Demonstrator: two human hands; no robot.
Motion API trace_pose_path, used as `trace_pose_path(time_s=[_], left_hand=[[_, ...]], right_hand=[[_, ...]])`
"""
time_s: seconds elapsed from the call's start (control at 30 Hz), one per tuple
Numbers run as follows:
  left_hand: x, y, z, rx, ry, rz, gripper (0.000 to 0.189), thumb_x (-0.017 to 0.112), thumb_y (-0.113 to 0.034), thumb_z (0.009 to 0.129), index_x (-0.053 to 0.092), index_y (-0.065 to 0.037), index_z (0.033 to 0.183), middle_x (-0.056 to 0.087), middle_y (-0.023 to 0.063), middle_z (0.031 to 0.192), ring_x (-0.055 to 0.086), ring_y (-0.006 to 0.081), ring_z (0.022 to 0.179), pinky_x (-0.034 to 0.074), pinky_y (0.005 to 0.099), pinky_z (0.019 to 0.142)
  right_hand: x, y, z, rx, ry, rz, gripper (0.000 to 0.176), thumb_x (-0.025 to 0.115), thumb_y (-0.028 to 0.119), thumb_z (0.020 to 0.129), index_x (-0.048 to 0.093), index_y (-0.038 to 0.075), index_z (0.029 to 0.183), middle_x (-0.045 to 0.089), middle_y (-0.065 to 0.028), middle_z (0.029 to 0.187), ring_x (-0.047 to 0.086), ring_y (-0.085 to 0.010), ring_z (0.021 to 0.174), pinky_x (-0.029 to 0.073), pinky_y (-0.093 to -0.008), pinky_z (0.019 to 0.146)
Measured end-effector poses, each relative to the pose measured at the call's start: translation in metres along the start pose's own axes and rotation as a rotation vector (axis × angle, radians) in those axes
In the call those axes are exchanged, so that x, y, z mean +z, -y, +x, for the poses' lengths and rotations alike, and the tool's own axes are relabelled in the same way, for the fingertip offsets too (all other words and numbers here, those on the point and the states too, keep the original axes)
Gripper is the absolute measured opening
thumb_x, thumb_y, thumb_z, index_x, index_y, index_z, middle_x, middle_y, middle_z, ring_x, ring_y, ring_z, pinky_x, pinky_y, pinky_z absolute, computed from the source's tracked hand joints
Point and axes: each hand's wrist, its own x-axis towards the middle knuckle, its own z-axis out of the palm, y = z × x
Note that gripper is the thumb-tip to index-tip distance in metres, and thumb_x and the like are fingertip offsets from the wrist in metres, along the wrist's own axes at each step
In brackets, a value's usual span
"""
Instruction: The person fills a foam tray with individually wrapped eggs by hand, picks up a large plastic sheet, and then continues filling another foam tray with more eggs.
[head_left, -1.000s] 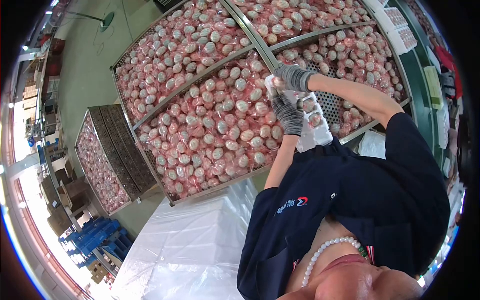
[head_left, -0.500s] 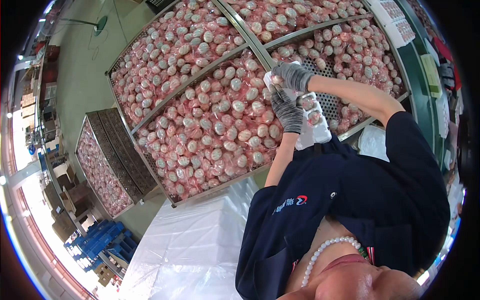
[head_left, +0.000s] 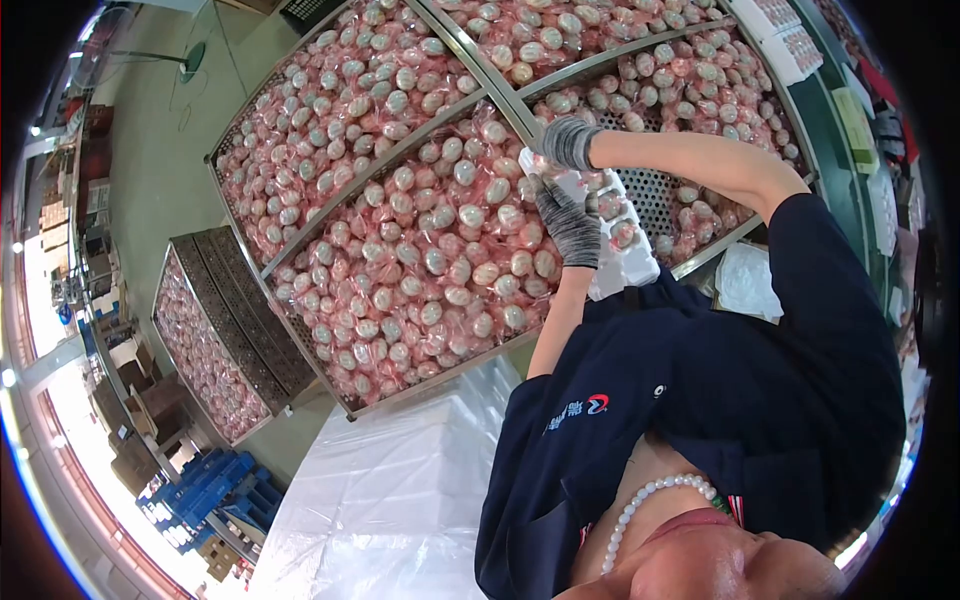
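A white foam tray (head_left: 627,262) with moulded cells lies lengthwise away from my body, its near end close to my waist. Pink-wrapped eggs (head_left: 622,234) sit in some of its cells. My left hand (head_left: 570,223), in a grey striped glove, rests along the tray's left side with its fingers stretched out over the far half. My right hand (head_left: 570,143), gloved alike, is bent over the tray's far end, fingers curled down; their tips are mostly hidden, so what they hold cannot be made out. Wrapped eggs (head_left: 430,240) fill the bin compartment left of the tray.
Metal dividers (head_left: 500,90) split the large bin into compartments of wrapped eggs. Bare perforated floor (head_left: 650,195) shows right of the tray. A smaller egg bin (head_left: 210,350) stands at left, a plastic-covered white stack (head_left: 390,480) below, stacked egg trays (head_left: 795,55) at upper right.
My right hand has shifted slightly left and toward the tray's far end, its wrist turning. My left hand has slid a little left, uncovering more of the tray's middle.
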Motion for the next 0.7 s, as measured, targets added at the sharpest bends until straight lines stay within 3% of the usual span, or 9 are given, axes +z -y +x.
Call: trace_pose_path(time_s=[0.03,0.2,0.27,0.3,0.4,0.47,0.57,0.6,0.7], left_hand=[[0.002,0.003,0.000,0.032,-0.022,0.027,0.082,0.064,-0.024,0.072,0.016,0.009,0.130,0.016,0.0289,0.136,0.017,0.0399,0.127,0.015,0.0425,0.106],[0.002,0.004,0.005,0.011,0.036,0.059,0.085,0.063,-0.029,0.072,0.014,0.006,0.132,0.020,0.0264,0.135,0.021,0.0382,0.126,0.016,0.0424,0.105],[-0.001,-0.001,0.009,0.146,-0.053,0.068,0.082,0.062,-0.028,0.073,0.017,0.006,0.131,0.022,0.0263,0.134,0.023,0.0387,0.125,0.017,0.0423,0.105],[-0.004,-0.004,0.010,0.113,-0.055,0.050,0.079,0.062,-0.027,0.073,0.018,0.007,0.131,0.024,0.0264,0.134,0.024,0.0390,0.124,0.017,0.0424,0.105],[0.000,-0.002,0.004,0.113,-0.053,0.112,0.075,0.060,-0.025,0.074,0.022,0.008,0.129,0.027,0.0272,0.132,0.027,0.0398,0.122,0.019,0.0428,0.104],[0.001,0.005,0.001,0.109,0.107,0.322,0.075,0.059,-0.028,0.074,0.022,0.009,0.129,0.027,0.0275,0.132,0.028,0.0402,0.121,0.020,0.0429,0.104],[-0.017,-0.013,0.013,0.186,0.077,0.267,0.071,0.058,-0.030,0.075,0.026,0.006,0.128,0.028,0.0264,0.132,0.030,0.0396,0.120,0.022,0.0445,0.102],[-0.017,-0.017,0.016,0.200,0.061,0.209,0.069,0.057,-0.029,0.076,0.028,0.005,0.128,0.029,0.0259,0.132,0.030,0.0391,0.120,0.022,0.0452,0.101],[-0.010,-0.004,0.006,0.218,0.044,0.252,0.063,0.057,-0.026,0.077,0.030,0.003,0.127,0.029,0.0251,0.132,0.030,0.0378,0.121,0.022,0.0465,0.100]], right_hand=[[-0.003,0.009,-0.003,0.079,0.020,0.081,0.015,0.061,0.018,0.068,0.063,0.006,0.077,0.063,-0.0125,0.073,0.062,-0.0296,0.068,0.048,-0.0380,0.058],[0.012,0.022,-0.003,0.201,0.050,0.006,0.022,0.059,0.027,0.070,0.064,0.007,0.077,0.063,-0.0147,0.073,0.063,-0.0291,0.069,0.047,-0.0385,0.054],[0.033,-0.010,0.009,0.000,-0.022,0.159,0.024,0.058,0.027,0.071,0.066,0.008,0.082,0.064,-0.0136,0.074,0.063,-0.0291,0.071,0.048,-0.0394,0.057],[0.030,-0.009,0.009,0.063,0.011,0.117,0.026,0.058,0.029,0.071,0.066,0.007,0.084,0.064,-0.0132,0.074,0.063,-0.0289,0.071,0.048,-0.0397,0.057],[0.026,0.012,-0.013,0.222,-0.160,0.171,0.013,0.057,0.019,0.069,0.065,0.010,0.073,0.063,-0.0117,0.068,0.063,-0.0272,0.063,0.046,-0.0405,0.050],[0.038,0.014,-0.013,0.285,-0.146,0.086,0.008,0.056,0.016,0.068,0.064,0.012,0.068,0.061,-0.0090,0.062,0.062,-0.0255,0.058,0.044,-0.0394,0.045],[0.065,-0.012,-0.010,0.227,-0.270,0.320,0.013,0.055,0.017,0.069,0.065,0.012,0.077,0.062,-0.0088,0.068,0.062,-0.0268,0.062,0.047,-0.0360,0.054],[0.075,-0.023,-0.021,0.172,-0.510,0.580,0.020,0.058,0.024,0.070,0.063,0.013,0.085,0.063,-0.0098,0.073,0.061,-0.0271,0.066,0.048,-0.0356,0.062],[0.104,-0.053,-0.051,0.530,-0.676,0.945,0.025,0.059,0.028,0.073,0.060,0.012,0.092,0.062,-0.0123,0.086,0.059,-0.0280,0.079,0.046,-0.0353,0.072]])
